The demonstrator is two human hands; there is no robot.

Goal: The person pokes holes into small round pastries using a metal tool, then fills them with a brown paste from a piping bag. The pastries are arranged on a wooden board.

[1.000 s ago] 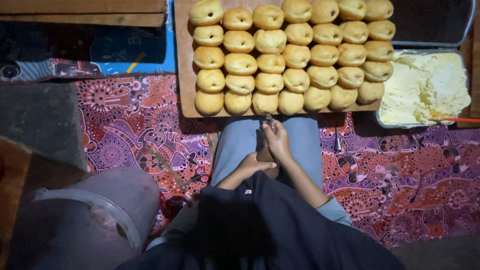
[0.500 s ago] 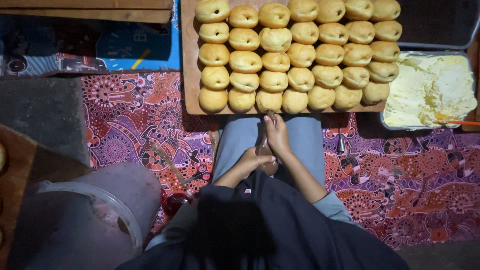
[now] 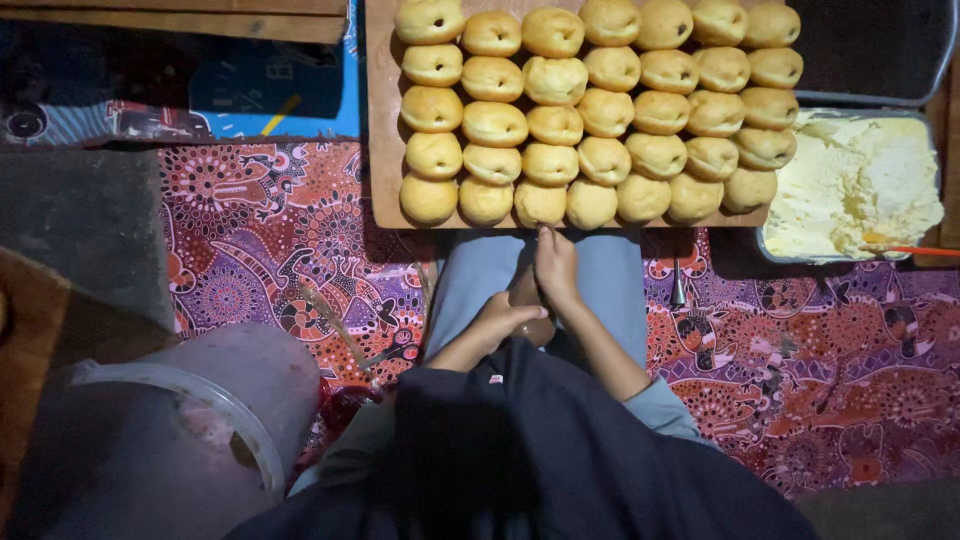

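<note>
Hands barely shifted vs half a sec ago, both sit in the lap same as before, maybe a touch lower in frame bc the head cam tipped a bit; the buns and tub look untouched.

Right hand point(image 3: 557, 268) lies on the lap w/ fingers stretched fwd toward the board edge, something thin and dark sticks out past the fingertips, too small to tell what it is. Fingers look closed around it but can't say for sure. Left hand point(image 3: 502, 320) is curled, tucked just behind and touching the right one at the wrist; whether it grips anything, can't tell, the part underneath is hidden.

Both rest on the blue-grey fabric over the knees point(image 3: 480, 280). Right in front of the fingertips is a wooden board point(image 3: 382, 120) packed w/ rows of golden round buns point(image 3: 552, 128), each w/ a small hole poked in the side. Nearest bun row is just beyond the right fingertips, not touching.

To the right of the board, a metal tray of pale yellow cream point(image 3: 850, 190), w/ a thin orange-red handle point(image 3: 915, 251) lying at its near edge. Floor is covered by a red/purple patterned cloth point(image 3: 260, 240). Lower left, a big translucent plastic bucket point(image 3: 170, 440) near the left elbow. Dark sleeves point(image 3: 520, 450) fill the bottom.
</note>
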